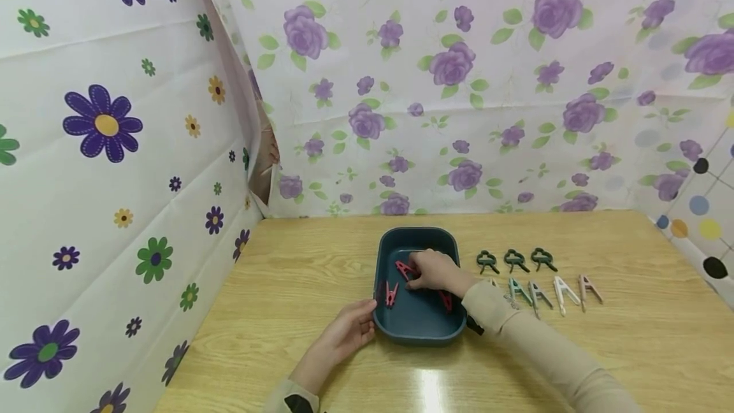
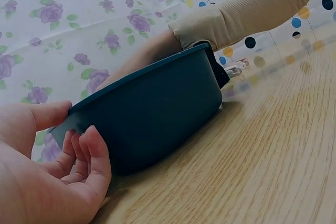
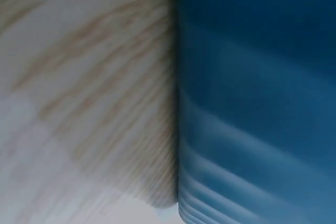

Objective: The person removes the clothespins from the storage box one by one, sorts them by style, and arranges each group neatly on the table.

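Observation:
A dark teal plastic bin [image 1: 421,340] stands on the wooden table. Inside it my right hand [image 1: 432,271] reaches down, its fingers pinching a red clothespin [image 1: 404,268] near the far left. A pinkish-red clothespin [image 1: 391,294] lies at the bin's left side, and another red clothespin [image 1: 445,301] shows partly beneath the right forearm. My left hand [image 1: 351,330] holds the bin's left rim; in the left wrist view its fingers [image 2: 94,150] curl against the outer wall. The right wrist view shows only the bin's blue wall [image 3: 257,103] and blurred tabletop, no hand.
Right of the bin, several dark green cloud-shaped clips [image 1: 517,260] form a row. In front of them lie several clothespins, among them a teal one [image 1: 518,290], a grey one [image 1: 539,296], a white one [image 1: 564,293] and a pinkish-brown one [image 1: 589,290]. Flowered sheets [image 1: 367,81] hang behind the table.

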### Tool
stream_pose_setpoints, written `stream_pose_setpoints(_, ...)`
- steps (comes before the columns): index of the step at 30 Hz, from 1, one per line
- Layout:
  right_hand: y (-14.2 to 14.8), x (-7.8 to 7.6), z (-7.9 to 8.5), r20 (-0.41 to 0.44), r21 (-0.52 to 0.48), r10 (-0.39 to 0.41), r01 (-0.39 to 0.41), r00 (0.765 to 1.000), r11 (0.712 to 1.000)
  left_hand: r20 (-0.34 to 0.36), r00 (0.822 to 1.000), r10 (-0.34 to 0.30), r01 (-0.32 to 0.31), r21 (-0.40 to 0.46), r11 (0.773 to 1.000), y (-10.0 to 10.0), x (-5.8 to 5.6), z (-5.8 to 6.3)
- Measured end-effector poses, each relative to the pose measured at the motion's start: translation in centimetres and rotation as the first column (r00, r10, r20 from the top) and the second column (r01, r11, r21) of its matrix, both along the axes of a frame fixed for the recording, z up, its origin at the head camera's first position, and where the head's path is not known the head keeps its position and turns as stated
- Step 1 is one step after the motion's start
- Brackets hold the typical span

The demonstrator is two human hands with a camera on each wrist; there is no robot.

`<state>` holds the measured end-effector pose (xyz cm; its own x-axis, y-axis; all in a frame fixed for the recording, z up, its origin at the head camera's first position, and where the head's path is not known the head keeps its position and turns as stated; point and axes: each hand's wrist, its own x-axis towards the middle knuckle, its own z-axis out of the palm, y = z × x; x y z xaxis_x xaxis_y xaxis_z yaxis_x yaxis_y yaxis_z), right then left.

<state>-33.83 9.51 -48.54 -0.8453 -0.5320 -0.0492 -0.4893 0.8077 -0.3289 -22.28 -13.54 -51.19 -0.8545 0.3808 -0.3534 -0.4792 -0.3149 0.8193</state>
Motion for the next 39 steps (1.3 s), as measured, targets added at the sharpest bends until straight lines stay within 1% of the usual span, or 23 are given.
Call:
stream_pose_setpoints(4,-0.2,0.1,-0.3,-0.02,0.021,-0.012,0.012,1.0,1.0,0.008,1.0,-0.007,0.007,-0.005,1.0,-0.1,0.1,0.0)
stream_pose_setpoints(7,-0.1,0.0,-0.3,-0.027,0.015,-0.026,0.027,0.999,1.0,0.002,1.0,-0.011,0.011,-0.007,1.0,-0.1,0.1,0.0)
stream_pose_setpoints(10,0.0,0.0,0.0,-0.025,-0.008,-0.024,0.023,0.999,1.0,0.002,1.0,-0.003,0.003,-0.005,1.0,-0.1,0.1,0.0)
stream_pose_setpoints(13,0.3,0.2,0.5,-0.03,-0.033,-0.018,0.017,0.999,0.999,0.006,1.0,0.007,-0.007,0.014,1.0,0.0,0.2,0.1)
stream_pose_setpoints(16,0.7,0.4,1.0,-0.054,-0.063,-0.019,0.016,0.998,0.998,-0.005,1.0,0.008,-0.008,0.042,0.999,0.1,0.2,0.4)
stream_pose_setpoints(19,1.2,0.7,1.1,-0.087,-0.108,-0.019,0.009,0.996,0.994,-0.021,1.0,0.006,-0.005,0.054,0.999,0.1,0.1,0.7)
stream_pose_setpoints(23,1.9,1.0,1.0,-0.134,-0.189,-0.022,-0.004,0.991,0.982,-0.029,1.0,0.011,-0.01,0.041,0.999,0.1,0.0,0.9)
stream_pose_setpoints(27,2.7,1.5,1.6,-0.164,-0.269,-0.048,0.002,0.985,0.963,-0.03,0.999,0.014,-0.013,0.039,0.999,0.1,-0.2,1.0)
stream_pose_setpoints(30,3.3,2.0,2.1,-0.166,-0.299,-0.079,0.026,0.983,0.954,-0.037,0.999,0.01,-0.009,0.035,0.999,0.1,-0.2,1.0)
stream_pose_setpoints(34,4.1,2.4,2.3,-0.152,-0.334,-0.123,0.066,0.981,0.94,-0.043,0.999,0.01,-0.009,0.021,1.0,0.1,-0.2,1.1)
stream_pose_setpoints(36,4.5,2.7,2.2,-0.164,-0.358,-0.135,0.068,0.977,0.931,-0.046,0.999,0.011,-0.011,0.011,1.0,0.1,-0.2,1.1)
stream_pose_setpoints(39,5.1,3.2,2.1,-0.207,-0.396,-0.144,0.051,0.968,0.917,-0.043,0.999,0.017,-0.017,-0.002,1.0,0.1,-0.1,1.1)
